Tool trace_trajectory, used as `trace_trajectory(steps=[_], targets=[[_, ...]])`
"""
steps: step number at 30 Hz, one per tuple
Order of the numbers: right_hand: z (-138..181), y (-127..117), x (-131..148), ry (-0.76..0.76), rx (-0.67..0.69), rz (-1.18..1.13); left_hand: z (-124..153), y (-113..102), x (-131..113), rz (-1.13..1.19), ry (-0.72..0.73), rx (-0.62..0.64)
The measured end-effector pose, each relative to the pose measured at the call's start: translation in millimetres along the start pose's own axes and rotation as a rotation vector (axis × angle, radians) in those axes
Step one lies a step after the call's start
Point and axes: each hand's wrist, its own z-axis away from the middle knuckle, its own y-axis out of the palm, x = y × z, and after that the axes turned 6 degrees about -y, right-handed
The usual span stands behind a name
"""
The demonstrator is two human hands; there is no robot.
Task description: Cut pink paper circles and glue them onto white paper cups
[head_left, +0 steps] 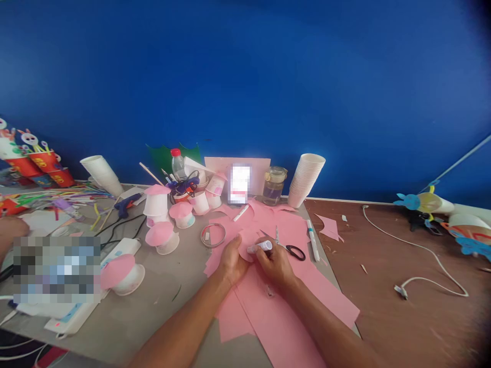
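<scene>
My left hand is closed on a small pink paper piece, with the thumb on top along its left side. My right hand grips a short white tube against that piece; whether it is a glue stick or a marker I cannot tell. Both hands are above overlapping pink sheets. Scissors with black handles lie just right of my right hand. Beyond them is a white marker with a teal band. Another white pen lies farther back.
Paper cups with pink cone roofs stand to the left, near a tape roll. A lit phone, a jar and a cup stack line the back. A power strip and another person's hand are far left.
</scene>
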Motion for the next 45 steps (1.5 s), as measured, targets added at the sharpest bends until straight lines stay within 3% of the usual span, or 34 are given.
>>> trace_trajectory(steps=[8,16,27,30,37,41,45], targets=[[0,-1,-1,-0.01,0.043,0.0,-5,-5,-2,-0.003,0.053,-0.02],[-1,-1,-5,-0.024,0.061,0.096,0,-3,-8,-0.017,0.074,0.072],[-1,-2,-5,-0.028,0.059,0.098,6,5,-15,0.045,0.172,-0.009],[1,-3,-6,-0.036,-0.01,0.072,6,6,-18,0.088,0.217,-0.081],[0,-2,-13,-0.063,-0.387,-0.174,6,5,-17,0.143,0.231,-0.129],[-2,-1,-13,0.033,-0.411,-0.28,5,5,-13,0.134,0.197,-0.14],[-3,0,-15,0.057,-0.344,-0.227,5,5,-7,0.081,0.1,0.01]])
